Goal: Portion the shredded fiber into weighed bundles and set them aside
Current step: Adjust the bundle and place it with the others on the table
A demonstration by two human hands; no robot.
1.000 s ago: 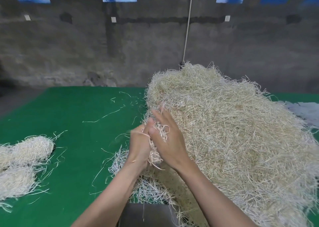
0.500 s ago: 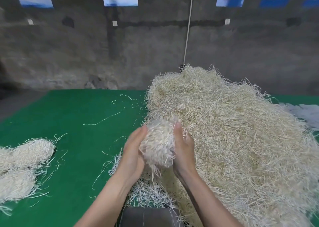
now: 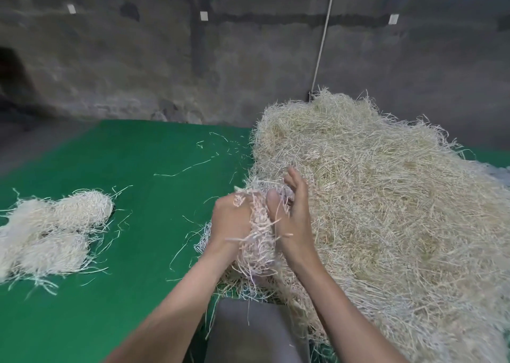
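Observation:
A big heap of pale shredded fiber (image 3: 386, 197) covers the right half of the green table (image 3: 124, 169). At the heap's left edge, both hands work a loose clump of fiber (image 3: 258, 241) held between them. My left hand (image 3: 230, 222) grips the clump with curled fingers. My right hand (image 3: 294, 213) presses against its other side, fingers fairly straight and pointing up, thumb on the strands. Strands hang down below the hands. Finished bundles (image 3: 52, 230) lie together at the table's left.
A grey flat object (image 3: 248, 332) lies at the front edge beneath my forearms, partly under stray strands. Loose single strands (image 3: 187, 168) are scattered across the green surface. A rough concrete wall with a hanging cord (image 3: 323, 36) stands behind the table.
The clump was a rounded ball cupped between both palms half a second ago. Now it is squeezed and elongated, with my left hand closed round it and strands trailing downward.

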